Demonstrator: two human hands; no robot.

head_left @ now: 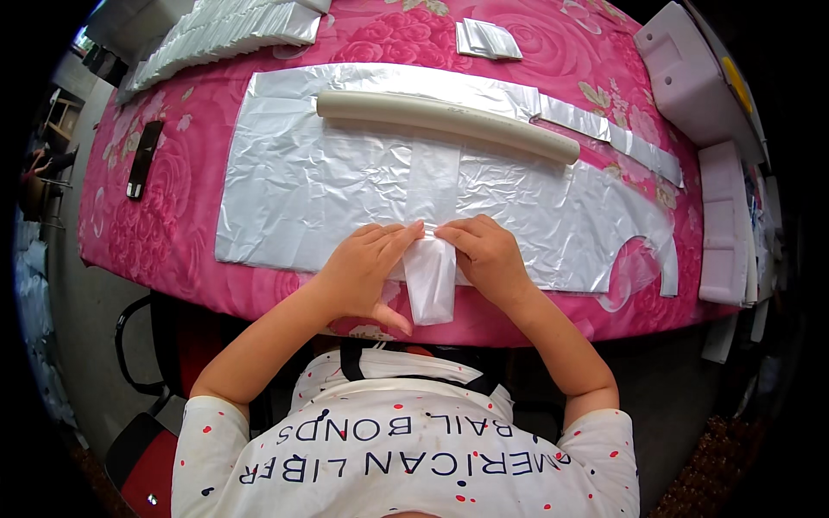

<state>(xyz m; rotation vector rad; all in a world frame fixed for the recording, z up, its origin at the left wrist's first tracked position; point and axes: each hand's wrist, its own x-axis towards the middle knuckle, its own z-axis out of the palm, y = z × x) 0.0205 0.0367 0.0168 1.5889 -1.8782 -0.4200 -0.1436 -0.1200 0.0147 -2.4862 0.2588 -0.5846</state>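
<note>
A thin white plastic apron [302,190] lies flat across the table, with a cut-out curve and straps at its right end. Down its middle runs a narrow white plastic strip [431,285], whose loose end hangs toward me past the near edge of the apron. My left hand [367,263] rests its fingertips on the strip's gathered fold, its thumb spread well apart toward me. Opposite it, my right hand [485,253] pinches that fold at the strip's right side. Beyond both hands, a long beige pipe [449,123] lies on top of the apron.
The table has a pink floral cloth [164,233]. A dark phone-like object [144,160] lies at left. Stacked white folded plastic [229,39] sits far left, a smaller folded stack [488,40] at the back. White foam boxes [725,216] border the right; a red chair [142,457] stands lower left.
</note>
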